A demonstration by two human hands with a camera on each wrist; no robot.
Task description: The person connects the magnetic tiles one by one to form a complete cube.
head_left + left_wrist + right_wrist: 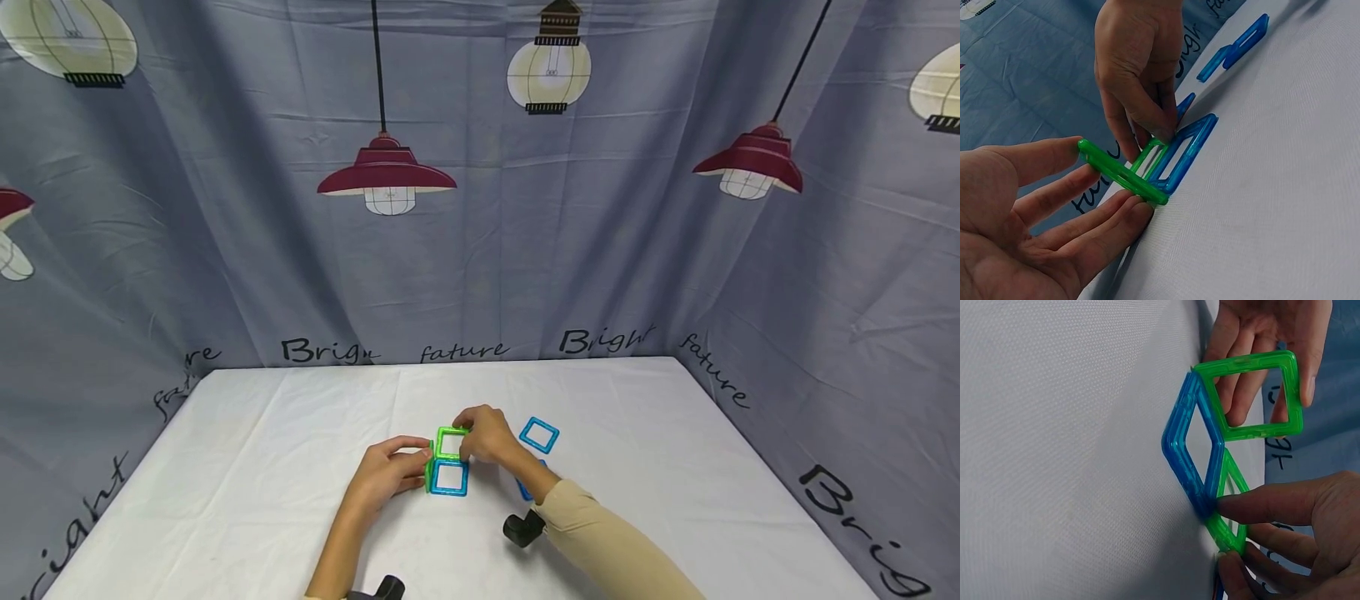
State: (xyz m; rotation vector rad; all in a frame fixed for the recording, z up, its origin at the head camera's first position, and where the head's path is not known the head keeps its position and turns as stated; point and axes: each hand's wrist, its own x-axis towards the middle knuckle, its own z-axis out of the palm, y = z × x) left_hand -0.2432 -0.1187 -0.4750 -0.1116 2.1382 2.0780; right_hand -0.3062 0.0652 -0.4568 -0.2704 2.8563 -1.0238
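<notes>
A green square magnetic tile (1247, 432) stands upright on its edge. My left hand (386, 477) holds it by its edges, with a finger at the top and others low down. Flat beside it lie a second green square tile (451, 430) and, edge to edge with that one on the near side, a blue square tile (449, 495). My right hand (487, 435) pinches the flat green tile at its right side, its thumb near the seam with the blue tile. In the left wrist view a blue edge (1185, 105) shows by the right fingers; the rest is hidden.
Two more blue square tiles lie to the right: one in sight (550, 442), the other (524, 491) partly behind the right forearm. White cloth (262, 467) covers the table, and a grey-blue printed curtain (465, 275) hangs along its back and sides.
</notes>
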